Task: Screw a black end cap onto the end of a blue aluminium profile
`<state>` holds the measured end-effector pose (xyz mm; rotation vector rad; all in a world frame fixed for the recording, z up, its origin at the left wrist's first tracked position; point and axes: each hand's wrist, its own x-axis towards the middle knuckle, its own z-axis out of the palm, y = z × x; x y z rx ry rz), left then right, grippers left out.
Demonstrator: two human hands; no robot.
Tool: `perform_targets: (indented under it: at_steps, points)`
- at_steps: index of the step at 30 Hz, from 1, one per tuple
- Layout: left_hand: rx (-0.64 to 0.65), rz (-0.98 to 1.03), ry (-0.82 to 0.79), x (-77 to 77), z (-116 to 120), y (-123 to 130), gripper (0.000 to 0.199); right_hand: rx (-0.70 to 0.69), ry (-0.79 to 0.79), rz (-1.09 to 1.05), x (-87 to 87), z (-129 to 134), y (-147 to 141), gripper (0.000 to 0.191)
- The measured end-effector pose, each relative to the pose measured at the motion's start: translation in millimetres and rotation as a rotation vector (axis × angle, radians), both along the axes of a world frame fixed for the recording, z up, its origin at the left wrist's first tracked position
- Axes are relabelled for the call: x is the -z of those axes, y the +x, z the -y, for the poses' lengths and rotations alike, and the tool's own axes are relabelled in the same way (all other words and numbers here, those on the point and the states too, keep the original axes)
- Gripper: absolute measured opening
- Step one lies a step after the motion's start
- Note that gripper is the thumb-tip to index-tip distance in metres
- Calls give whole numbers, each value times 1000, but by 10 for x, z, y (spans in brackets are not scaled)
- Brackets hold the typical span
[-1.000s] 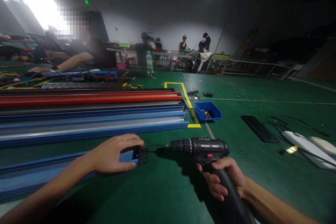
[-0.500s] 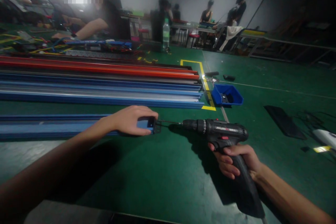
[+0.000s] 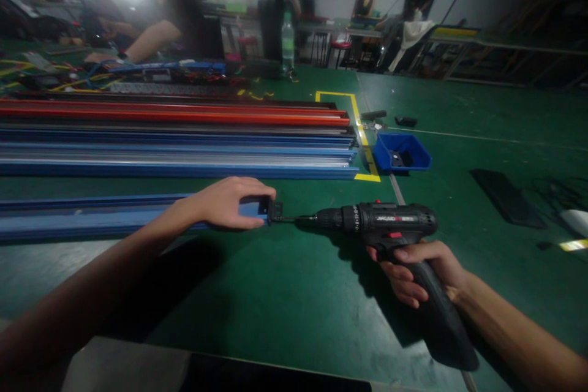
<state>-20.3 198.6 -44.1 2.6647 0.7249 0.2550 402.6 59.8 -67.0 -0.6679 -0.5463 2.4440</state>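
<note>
My left hand (image 3: pixel 232 203) grips the right end of a blue rail (image 3: pixel 114 214), thumb on the near side and fingers on the far side. A small black end piece (image 3: pixel 274 211) sits at that end. My right hand (image 3: pixel 413 269) is wrapped round the handle of a black power drill (image 3: pixel 390 220), which points left. Its long thin bit (image 3: pixel 291 218) reaches the black end piece; the exact contact point is too small to tell.
Beyond lie blue and red rails (image 3: pixel 184 111), a blue bin (image 3: pixel 403 152), yellow tape, a bottle (image 3: pixel 287 46) and loose wires. A black flat object (image 3: pixel 505 199) lies right. Another person's arm (image 3: pixel 154 40) is at the back left.
The drill bit has shifted nearer the table's front edge relative to the end piece, from its far part to its near part. The view has tilted slightly. Both grips stay the same.
</note>
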Motion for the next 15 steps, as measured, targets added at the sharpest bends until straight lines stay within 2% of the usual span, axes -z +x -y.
perform_targets:
  at_steps: [15]
  points:
    - [7,12,20,58,-36,-22,49,11,12,108,18,36,-69,31]
